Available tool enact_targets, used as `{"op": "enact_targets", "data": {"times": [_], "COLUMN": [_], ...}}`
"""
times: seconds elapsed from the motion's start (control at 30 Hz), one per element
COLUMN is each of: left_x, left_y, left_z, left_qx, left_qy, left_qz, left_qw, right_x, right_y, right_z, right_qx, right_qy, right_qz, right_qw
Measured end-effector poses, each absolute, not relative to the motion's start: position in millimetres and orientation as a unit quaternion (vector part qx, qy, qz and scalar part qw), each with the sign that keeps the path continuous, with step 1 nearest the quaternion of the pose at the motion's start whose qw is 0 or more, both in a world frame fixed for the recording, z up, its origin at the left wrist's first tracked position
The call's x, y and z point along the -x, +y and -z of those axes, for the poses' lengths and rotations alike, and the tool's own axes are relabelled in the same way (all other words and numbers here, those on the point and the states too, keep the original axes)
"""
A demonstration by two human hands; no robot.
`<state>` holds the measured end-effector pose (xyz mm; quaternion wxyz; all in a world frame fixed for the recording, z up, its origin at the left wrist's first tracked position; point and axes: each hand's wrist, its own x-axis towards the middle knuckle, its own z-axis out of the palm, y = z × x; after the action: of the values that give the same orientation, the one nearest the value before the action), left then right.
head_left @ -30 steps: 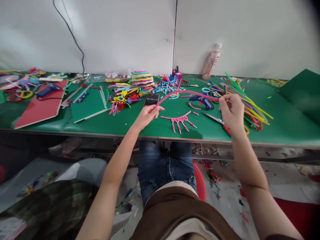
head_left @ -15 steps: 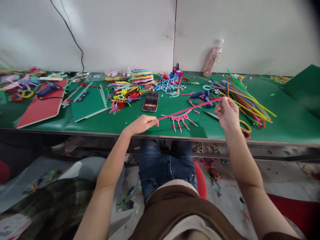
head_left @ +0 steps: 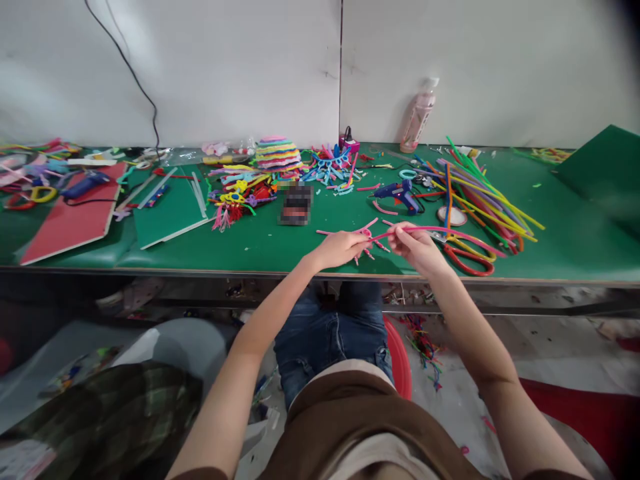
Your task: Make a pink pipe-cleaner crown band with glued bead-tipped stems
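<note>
In right hand (head_left: 416, 245), pink pipe cleaner (head_left: 450, 231).

A long pink pipe cleaner (head_left: 440, 229) runs nearly level just in front of the blue glue gun (head_left: 399, 194), bowing rightward. A pink fringed ornament (head_left: 331, 233) lies flat in front-left of that glue gun.

Both arms are bare and reach forward from the body, with the elbows bent a little. The left hand (head_left: 340, 248) and the right hand (head_left: 417, 245) are close together, just over the front edge of the surface (head_left: 260, 248). They are near each other but not touching. Each grip is pinched, thumb against fingertips. The left hand shows its back. The right wrist turns in toward the left hand.
</note>
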<state>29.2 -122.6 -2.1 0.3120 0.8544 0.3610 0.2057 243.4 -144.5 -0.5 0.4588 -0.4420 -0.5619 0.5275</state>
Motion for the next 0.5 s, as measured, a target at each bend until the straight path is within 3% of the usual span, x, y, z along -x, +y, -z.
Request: {"op": "enact_targets", "data": {"times": [0.1, 0.17, 0.33, 0.5], "left_x": [-33.5, -37.2, -65.5, -64.4], "left_y": [-104.6, -87.9, -57.3, -53.5], "left_z": [1.9, 0.4, -4.0, 2.1], "left_qx": [-0.859, -0.829, -0.783, -0.757], "left_qy": [0.411, 0.48, 0.529, 0.528], "left_qz": [-0.221, -0.21, -0.073, -0.089], "left_qw": [0.21, 0.196, 0.318, 0.374], "right_x": [-253.5, -269.5, -300.3, -284.1], "right_y": [-138.7, -136.6, -140.6, -129.3], "right_z": [7.9, 7.8, -7.6, -8.2], "right_qx": [0.515, 0.565, 0.647, 0.674], "right_qy": [-0.563, -0.582, -0.69, -0.733], "right_qz": [-0.383, -0.29, -0.128, -0.015], "right_qw": [0.52, 0.508, 0.297, 0.093]}}
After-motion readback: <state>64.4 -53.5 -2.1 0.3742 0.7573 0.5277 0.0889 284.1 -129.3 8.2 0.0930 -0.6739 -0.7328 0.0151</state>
